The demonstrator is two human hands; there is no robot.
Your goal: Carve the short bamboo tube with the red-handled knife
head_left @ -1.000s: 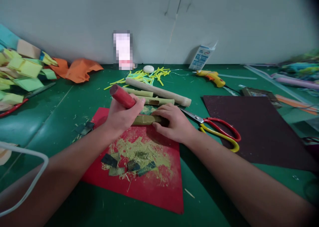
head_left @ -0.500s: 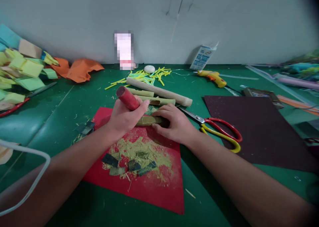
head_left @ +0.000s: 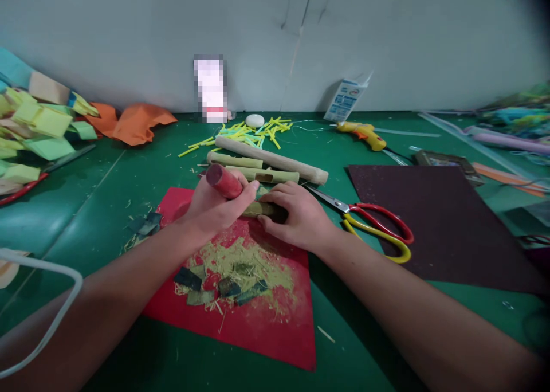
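My left hand is closed around a tool with a thick red round handle, its butt end tilted up toward me. The tool's working end is hidden behind the fingers. My right hand grips one end of a short bamboo piece, pressing it down on a red sheet. The bamboo lies crosswise between both hands, partly covered by them. Nearer to me on the sheet are pale sawdust and several dark bark chips.
Beyond the hands lie a slotted bamboo piece, another bamboo piece and a wooden stick. Scissors rest to the right, partly over a dark sheet. A yellow glue gun and folded papers lie farther out.
The red handle has dropped and shifted slightly right, with its butt end tipped more toward me. My right hand stays on the bamboo. The whole view has shifted a little.
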